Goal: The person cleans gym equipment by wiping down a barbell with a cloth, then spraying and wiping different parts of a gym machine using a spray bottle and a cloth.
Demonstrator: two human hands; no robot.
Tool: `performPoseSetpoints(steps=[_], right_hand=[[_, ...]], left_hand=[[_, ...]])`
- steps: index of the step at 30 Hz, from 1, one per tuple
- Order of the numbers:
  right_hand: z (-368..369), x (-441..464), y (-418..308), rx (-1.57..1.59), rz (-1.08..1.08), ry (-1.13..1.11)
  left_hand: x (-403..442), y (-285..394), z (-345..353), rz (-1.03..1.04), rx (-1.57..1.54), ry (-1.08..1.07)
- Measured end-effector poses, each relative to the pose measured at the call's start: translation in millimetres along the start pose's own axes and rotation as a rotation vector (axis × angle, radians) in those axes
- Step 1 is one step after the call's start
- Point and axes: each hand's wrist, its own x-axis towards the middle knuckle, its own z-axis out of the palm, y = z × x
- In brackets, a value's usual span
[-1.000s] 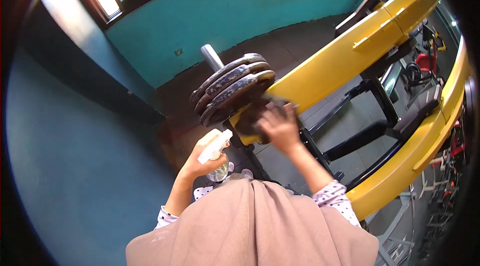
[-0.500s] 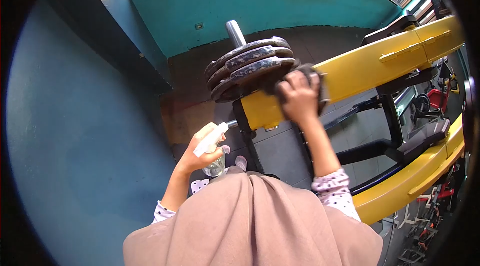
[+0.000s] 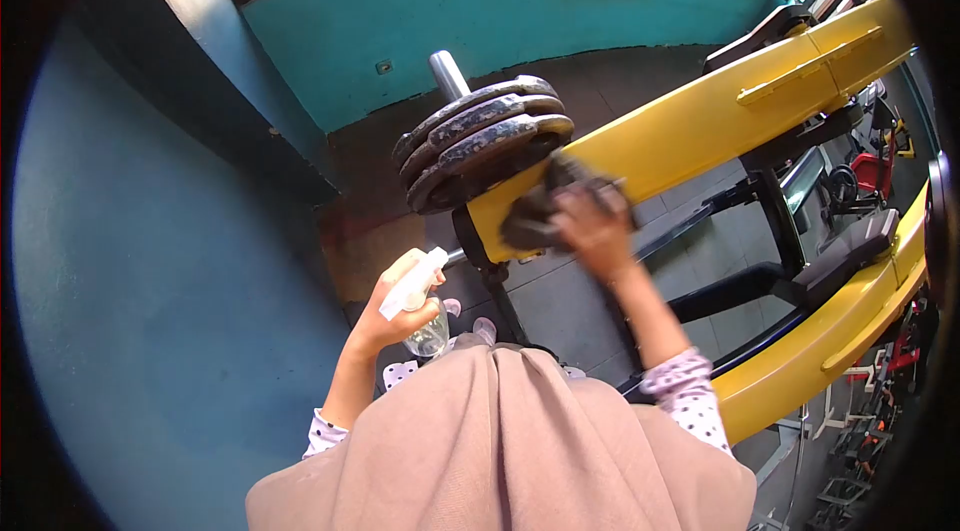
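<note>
My left hand [image 3: 388, 316] is closed round a clear spray bottle [image 3: 428, 333] with a white spray head, held left of the yellow beam's end. A dark cloth [image 3: 535, 216] lies under my right hand [image 3: 597, 229], whose fingers press it on the yellow beam [image 3: 700, 136]; cloth and fingers are blurred by motion. Just beyond, several worn black weight plates [image 3: 485, 136] sit on a metal bar [image 3: 448, 74] beside the beam's end.
A blue wall [image 3: 180, 281] stands close on the left, and a teal wall [image 3: 500, 16] runs across the back. Another yellow beam [image 3: 800, 366] curves at the right, with black pads between. More gym equipment stands at the far right.
Since half a second ago my right hand has moved with the cloth toward the beam's near end. The view has shifted slightly. My left hand still holds the spray bottle.
</note>
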Motion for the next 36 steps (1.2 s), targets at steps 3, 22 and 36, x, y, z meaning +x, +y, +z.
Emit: performPoseSetpoints(steps=[3,22,36], right_hand=[[-68.6,5.9,96.1,-0.229,0.12,0.062],[72.6,-28.6,-89.6,0.4,0.663,0.285],[-74.1,26.7,196.8,0.347,0.994,1.07]], left_hand=[[2.6,-4.4,2.7,-0.044,-0.001,-0.037],[48.5,3.9,45.1,-0.052,0.017,-0.245],[61.5,21.3,71.6,-0.021,-0.066,-0.182]])
